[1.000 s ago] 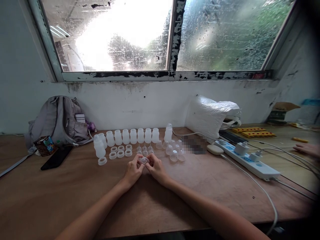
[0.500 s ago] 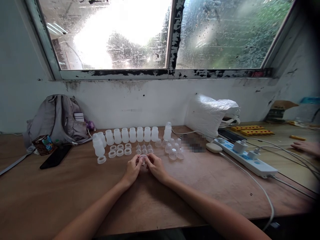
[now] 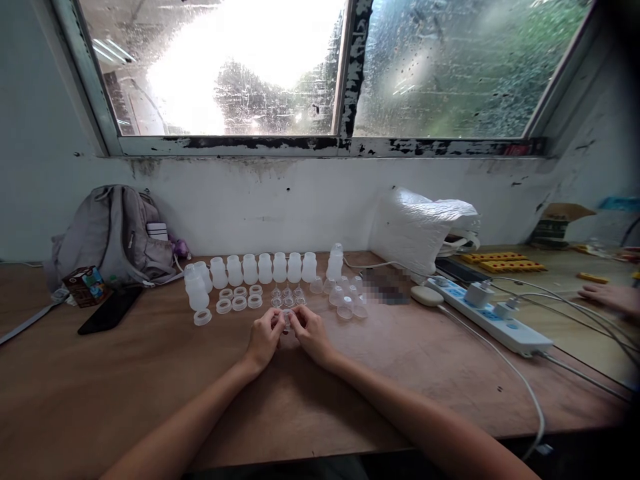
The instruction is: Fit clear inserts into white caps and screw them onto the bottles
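Note:
Between my two hands, at the middle of the table, is a small clear bottle nipple (image 3: 287,321), partly covered by fingers. My left hand (image 3: 263,337) pinches its left side, and my right hand (image 3: 311,335) grips the right side. Just beyond the fingertips stand several more clear nipples (image 3: 287,297) in rows. To their left lie white screw rings (image 3: 239,303), with one ring (image 3: 203,317) set apart. Behind runs a row of frosted baby bottles (image 3: 265,269). Clear domed caps (image 3: 346,300) are grouped on the right, near a bottle (image 3: 335,262) with its top on.
A backpack (image 3: 115,233), a drink carton (image 3: 86,287) and a black phone (image 3: 110,311) lie at the left. On the right are a power strip (image 3: 520,335) with cables, a white round-edged device (image 3: 426,296) and a foil-like bag (image 3: 413,233). Another person's hand (image 3: 607,297) rests at far right.
My fingers have shifted slightly on the nipple, which sits at a somewhat different angle between them. Both hands stay in the same spot; the laid-out parts have not moved.

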Available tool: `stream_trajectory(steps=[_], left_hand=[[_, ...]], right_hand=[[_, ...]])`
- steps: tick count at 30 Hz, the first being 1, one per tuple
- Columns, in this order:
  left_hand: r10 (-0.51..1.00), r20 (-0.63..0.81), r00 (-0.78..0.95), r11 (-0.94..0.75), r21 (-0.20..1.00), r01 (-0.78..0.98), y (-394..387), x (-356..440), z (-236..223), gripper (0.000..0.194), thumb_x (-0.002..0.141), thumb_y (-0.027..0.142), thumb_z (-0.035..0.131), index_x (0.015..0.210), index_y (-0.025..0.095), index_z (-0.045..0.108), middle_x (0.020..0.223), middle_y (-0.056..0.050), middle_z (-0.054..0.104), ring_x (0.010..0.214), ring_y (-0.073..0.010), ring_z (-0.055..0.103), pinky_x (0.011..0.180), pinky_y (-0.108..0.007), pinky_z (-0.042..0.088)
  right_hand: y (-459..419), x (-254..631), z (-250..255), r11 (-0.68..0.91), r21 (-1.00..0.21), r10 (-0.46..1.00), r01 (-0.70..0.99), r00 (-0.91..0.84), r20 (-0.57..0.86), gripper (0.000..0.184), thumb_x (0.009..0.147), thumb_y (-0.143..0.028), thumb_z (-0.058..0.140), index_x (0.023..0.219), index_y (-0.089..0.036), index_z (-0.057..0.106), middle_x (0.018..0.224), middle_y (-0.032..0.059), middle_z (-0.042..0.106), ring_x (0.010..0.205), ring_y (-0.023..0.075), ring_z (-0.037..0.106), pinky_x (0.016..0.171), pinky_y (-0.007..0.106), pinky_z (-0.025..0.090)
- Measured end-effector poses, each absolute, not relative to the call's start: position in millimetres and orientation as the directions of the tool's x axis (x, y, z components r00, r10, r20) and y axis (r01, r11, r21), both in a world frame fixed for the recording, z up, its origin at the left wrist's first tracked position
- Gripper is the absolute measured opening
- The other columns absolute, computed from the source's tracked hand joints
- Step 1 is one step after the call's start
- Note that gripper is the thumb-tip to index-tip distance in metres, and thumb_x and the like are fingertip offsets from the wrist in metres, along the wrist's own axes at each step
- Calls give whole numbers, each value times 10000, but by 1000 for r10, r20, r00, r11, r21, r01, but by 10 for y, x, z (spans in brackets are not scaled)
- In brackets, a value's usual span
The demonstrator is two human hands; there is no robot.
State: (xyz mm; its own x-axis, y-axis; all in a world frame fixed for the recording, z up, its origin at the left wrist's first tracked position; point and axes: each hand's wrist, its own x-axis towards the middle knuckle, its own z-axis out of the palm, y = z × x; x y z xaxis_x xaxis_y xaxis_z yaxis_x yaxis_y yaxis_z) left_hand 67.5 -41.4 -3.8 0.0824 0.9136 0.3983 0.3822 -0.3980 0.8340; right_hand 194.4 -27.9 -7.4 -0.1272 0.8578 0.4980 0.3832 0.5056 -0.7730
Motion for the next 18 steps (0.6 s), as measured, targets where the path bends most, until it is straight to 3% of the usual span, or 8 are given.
stream_trajectory(steps=[10, 18], left_hand=[[927, 367, 75, -362, 827, 430, -405, 649, -74, 264, 769, 399, 405, 807, 165, 520, 553, 19, 591, 337, -78, 456, 403, -186, 344], [917, 393, 73, -381, 802, 461, -401, 640, -72, 217, 759, 366, 424, 789, 171, 514, 569, 6, 609, 434, -110, 534, 475, -204, 386]], right_hand=[[-271, 1939, -85, 488, -785, 870, 382, -135, 475, 172, 749, -293, 448, 683, -154, 525, 624, 1, 558, 540, 95, 475, 517, 198, 360], [-256, 1937, -98, 495, -786, 865, 370, -129, 485, 147, 730, -273, 453, 642, -163, 493, 589, -8, 524, 526, 95, 447, 507, 204, 354]])
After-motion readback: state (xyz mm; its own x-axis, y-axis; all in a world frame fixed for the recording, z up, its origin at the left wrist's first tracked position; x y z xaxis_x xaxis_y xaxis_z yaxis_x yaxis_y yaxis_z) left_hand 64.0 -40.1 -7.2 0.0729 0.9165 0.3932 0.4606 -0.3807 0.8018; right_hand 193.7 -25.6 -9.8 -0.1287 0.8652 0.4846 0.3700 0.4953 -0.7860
